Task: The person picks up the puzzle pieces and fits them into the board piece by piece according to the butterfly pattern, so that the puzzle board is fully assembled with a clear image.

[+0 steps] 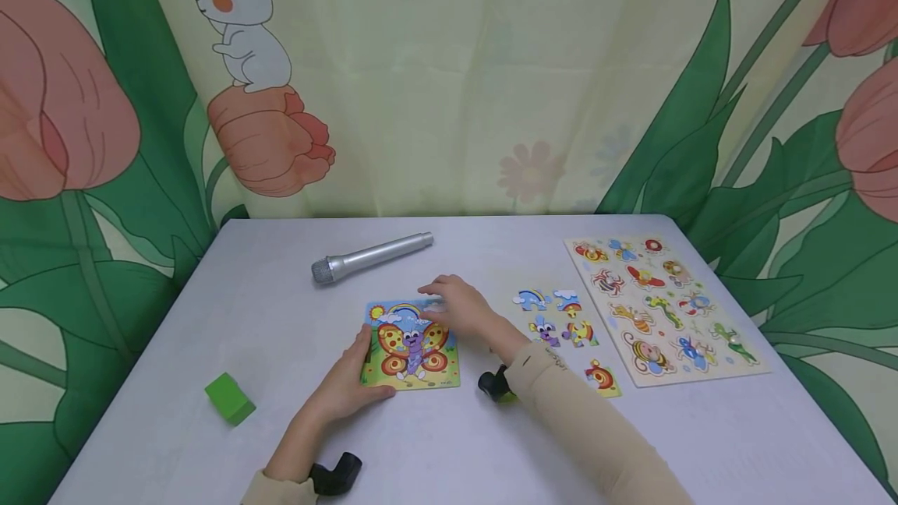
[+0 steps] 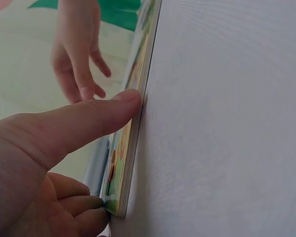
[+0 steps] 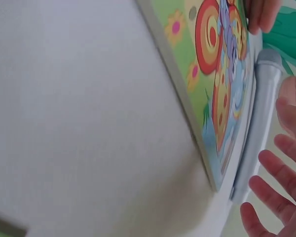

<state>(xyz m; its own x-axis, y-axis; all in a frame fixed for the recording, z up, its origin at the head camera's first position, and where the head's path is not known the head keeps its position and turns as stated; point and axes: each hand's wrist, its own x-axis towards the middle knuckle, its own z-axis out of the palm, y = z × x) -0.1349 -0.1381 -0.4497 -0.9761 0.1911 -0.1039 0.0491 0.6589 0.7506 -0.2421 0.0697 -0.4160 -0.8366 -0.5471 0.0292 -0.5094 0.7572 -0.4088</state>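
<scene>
From where I stand, the left grip [image 1: 344,384] sits lower, its thumb [image 2: 103,116] stretched apart from the bent fingers [image 2: 84,202]. The right grip [image 1: 461,306] hovers higher, fingers loosely spread, the beige-sleeved right forearm [image 1: 589,427] slanting up behind it.

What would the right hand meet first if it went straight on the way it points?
Probably the silver microphone: in the head view the right hand points over the far right corner of the butterfly puzzle toward it. Height is unclear, so it might pass above.

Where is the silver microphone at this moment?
In the head view, the silver microphone lies left of centre on the table, beyond the butterfly board, toward the far edge.
</scene>
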